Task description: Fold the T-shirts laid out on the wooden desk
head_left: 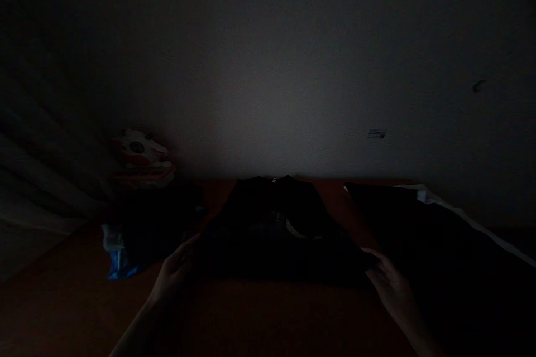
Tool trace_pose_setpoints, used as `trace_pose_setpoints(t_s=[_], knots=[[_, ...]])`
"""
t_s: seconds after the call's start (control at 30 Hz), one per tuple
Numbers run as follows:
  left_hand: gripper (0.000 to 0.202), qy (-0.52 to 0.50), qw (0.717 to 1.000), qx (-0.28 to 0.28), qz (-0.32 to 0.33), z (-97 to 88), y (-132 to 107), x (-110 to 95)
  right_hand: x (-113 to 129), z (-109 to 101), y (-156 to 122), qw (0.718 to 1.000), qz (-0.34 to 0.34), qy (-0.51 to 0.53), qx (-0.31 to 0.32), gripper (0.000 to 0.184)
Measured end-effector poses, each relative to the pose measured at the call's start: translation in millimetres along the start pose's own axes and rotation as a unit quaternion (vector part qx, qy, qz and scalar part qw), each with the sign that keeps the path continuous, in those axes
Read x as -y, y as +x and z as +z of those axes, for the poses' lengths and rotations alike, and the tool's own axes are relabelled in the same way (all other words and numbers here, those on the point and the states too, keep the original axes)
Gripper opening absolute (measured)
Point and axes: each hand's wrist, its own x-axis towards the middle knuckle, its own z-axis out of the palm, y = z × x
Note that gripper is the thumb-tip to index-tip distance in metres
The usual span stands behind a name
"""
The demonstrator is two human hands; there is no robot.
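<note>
A black shirt (268, 223) is spread out in front of me, its collar with a small pale label at the far side and a light print near its middle. My left hand (178, 265) is closed on the near left edge of the cloth. At the opposite side, my right hand (385, 273) grips the near right edge, with fingertips partly hidden by the dark fabric. Between the hands the near edge looks stretched fairly straight. Dim light hides the finer folds.
The brown table (268, 318) meets a grey wall (276, 78). At left lie a dark pile of cloth (163, 212) and a blue-and-white plastic bag (121, 259), with a cow-like figure (140, 150) behind. A large dark item with a white edge (469, 217) lies right.
</note>
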Motion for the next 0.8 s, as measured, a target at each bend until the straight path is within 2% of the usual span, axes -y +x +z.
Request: trace_pose_setpoints(t_s=[0.13, 0.2, 0.3, 0.37, 0.47, 0.53, 0.67, 0.8], knots=[[0.064, 0.053, 0.998, 0.01, 0.02, 0.7, 3, 6, -10, -2, 5, 0.992, -0.077, -0.078, -0.056, 0.036], [0.054, 0.125, 0.991, -0.012, 0.052, 2.4, 6, 13, -12, -2, 7, 0.986, -0.125, -0.094, -0.054, 0.036], [0.036, 0.271, 0.953, -0.03, 0.135, 8.0, 9, 24, -10, -1, 5, 0.978, -0.124, -0.164, 0.022, 0.043], [0.043, 0.329, 0.932, -0.003, 0.154, 12.6, 9, 30, -5, 1, 2, 0.962, -0.116, -0.237, 0.07, 0.051], [0.062, 0.377, 0.913, 0.02, 0.153, 17.6, 6, 30, 4, 4, -1, 0.941, -0.14, -0.294, 0.094, 0.066], [0.066, 0.408, 0.899, 0.022, 0.159, 18.9, 0, 25, 5, 5, -2, 0.936, -0.141, -0.307, 0.097, 0.063], [0.055, 0.445, 0.879, 0.035, 0.167, 13.7, -29, 17, -10, -7, -15, 0.948, -0.121, -0.281, 0.083, 0.049], [0.05, 0.441, 0.876, 0.081, 0.175, -10.0, -82, 21, -34, -47, -50, 0.967, -0.041, -0.252, 0.023, 0.025]])
